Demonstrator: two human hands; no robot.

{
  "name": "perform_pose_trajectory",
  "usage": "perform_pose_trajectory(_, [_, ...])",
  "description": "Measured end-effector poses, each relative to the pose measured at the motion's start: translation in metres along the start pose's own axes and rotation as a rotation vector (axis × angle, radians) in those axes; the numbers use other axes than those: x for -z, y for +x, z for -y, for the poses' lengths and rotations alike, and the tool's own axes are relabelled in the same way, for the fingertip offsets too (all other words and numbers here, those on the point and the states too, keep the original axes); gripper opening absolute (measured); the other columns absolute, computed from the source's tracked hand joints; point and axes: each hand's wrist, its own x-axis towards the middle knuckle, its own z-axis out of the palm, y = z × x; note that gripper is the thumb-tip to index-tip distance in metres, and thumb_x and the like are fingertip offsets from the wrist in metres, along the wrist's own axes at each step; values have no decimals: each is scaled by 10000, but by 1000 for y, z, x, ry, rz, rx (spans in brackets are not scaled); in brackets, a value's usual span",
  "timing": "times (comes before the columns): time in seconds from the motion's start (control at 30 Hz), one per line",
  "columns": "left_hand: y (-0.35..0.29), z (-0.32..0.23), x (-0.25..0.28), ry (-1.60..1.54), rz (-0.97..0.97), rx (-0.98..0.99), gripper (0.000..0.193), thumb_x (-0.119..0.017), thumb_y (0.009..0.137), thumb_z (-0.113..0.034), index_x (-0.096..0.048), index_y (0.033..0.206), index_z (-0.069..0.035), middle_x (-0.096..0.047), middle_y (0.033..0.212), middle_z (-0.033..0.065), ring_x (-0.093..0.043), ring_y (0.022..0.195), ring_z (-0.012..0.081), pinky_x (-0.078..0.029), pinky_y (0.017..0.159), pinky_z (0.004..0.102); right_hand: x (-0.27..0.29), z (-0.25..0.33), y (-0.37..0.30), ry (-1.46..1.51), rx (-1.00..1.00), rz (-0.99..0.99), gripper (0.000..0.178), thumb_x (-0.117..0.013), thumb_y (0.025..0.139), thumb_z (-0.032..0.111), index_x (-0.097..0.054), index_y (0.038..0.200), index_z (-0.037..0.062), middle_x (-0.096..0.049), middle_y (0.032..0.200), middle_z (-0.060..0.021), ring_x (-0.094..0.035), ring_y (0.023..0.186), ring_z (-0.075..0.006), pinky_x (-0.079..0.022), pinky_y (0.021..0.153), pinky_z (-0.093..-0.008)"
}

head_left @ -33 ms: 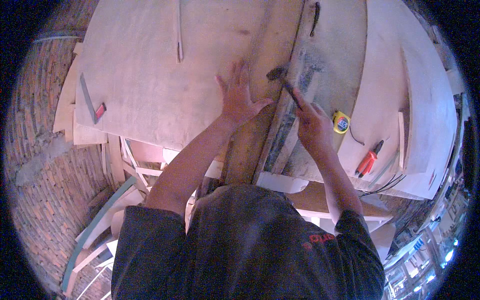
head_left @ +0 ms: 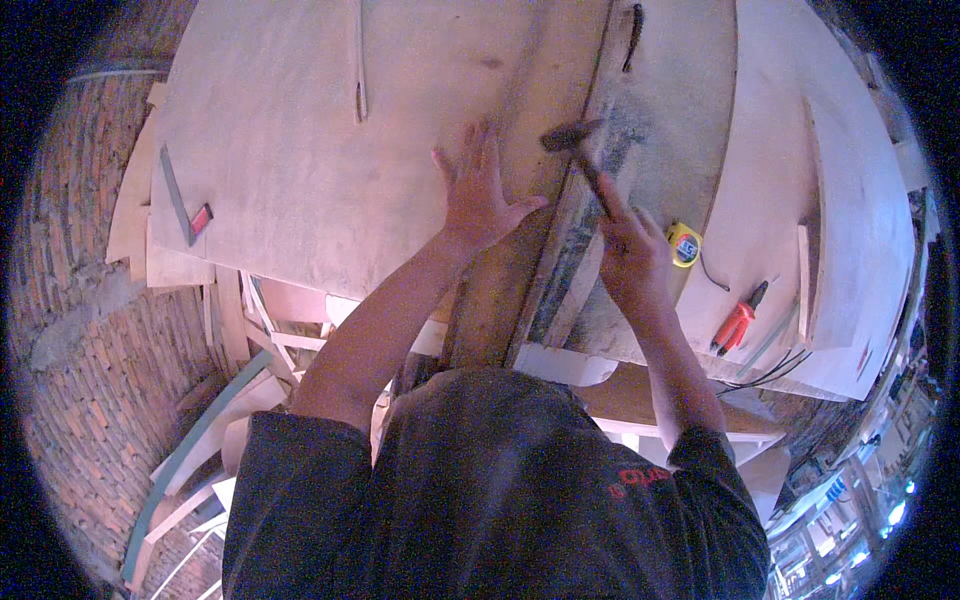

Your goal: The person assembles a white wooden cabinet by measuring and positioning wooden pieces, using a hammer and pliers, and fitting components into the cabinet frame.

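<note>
My left hand (head_left: pixel 482 195) lies flat with fingers spread on a wide plywood sheet (head_left: pixel 300 170), its thumb pointing toward a long wooden strip. In my right hand (head_left: pixel 632 248) is a hammer (head_left: pixel 572 136), gripped by its handle. The dark hammer head is over the strip's edge, ahead and to the right of my left hand; whether it touches the wood I cannot tell. Just right of my right hand sits a yellow tape measure (head_left: pixel 684 244). Red-handled pliers (head_left: pixel 738 322) lie farther right.
A try square (head_left: pixel 180 200) with a red part rests at the sheet's left edge. Thin wood strips lie at the top (head_left: pixel 358 60) and right (head_left: pixel 803 280). Dark cables (head_left: pixel 770 372) hang by the near right edge. Wood offcuts are piled below left, beside a brick floor (head_left: pixel 90 400).
The hammer head has shifted slightly right, and my right hand has moved a little to the right with it. My left hand stays in place.
</note>
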Motion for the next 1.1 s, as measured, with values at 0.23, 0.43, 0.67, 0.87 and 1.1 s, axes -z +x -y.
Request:
perform_pose_trajectory(0.23, [8,0,3,7,16,-5,1284,-749,666,-700,-137,1551,1,-172,1622,219,-117,1519,373,5,1104,759,-17,-7,11,-106,-2,202,523,-613,923,71,-532,1428,181,-665,924,-147,-653,777,-311,-529,695,-398])
perform_pose_trajectory(0.43, [13,6,-4,-32,16,7,1254,-792,684,-614,-117,1564,-31,-161,1629,202,-97,1522,370,33,1112,745,3,-11,46,365,-116,13,562,-618,943,121,-453,1481,123,-649,890,-64,-595,704,-161,-520,701,-316])
perform_pose_trajectory(0.67, [12,-6,15,-60,57,3,1250,-804,682,-592,-111,1572,-53,-116,1642,193,-64,1526,372,55,1120,730,20,-79,98,350,-142,-132,596,-565,1001,224,-330,1536,106,-681,912,-153,-646,777,-228,-530,726,-384])
perform_pose_trajectory(0.87, [13,-8,24,-11,91,21,1241,-769,690,-638,-129,1565,-33,-110,1643,196,-66,1527,367,43,1125,725,12,-60,193,27,-294,-152,555,-487,1008,202,-327,1539,206,-664,914,-293,-660,818,-476,-501,699,-570])
perform_pose_trajectory(1.1, [12,-4,16,16,70,20,1244,-822,677,-566,-141,1547,7,-124,1638,204,-89,1524,371,30,1132,717,-23,-54,275,-52,-175,-290,613,-499,943,124,-347,1532,203,-675,903,-285,-663,802,-471,-518,714,-582])
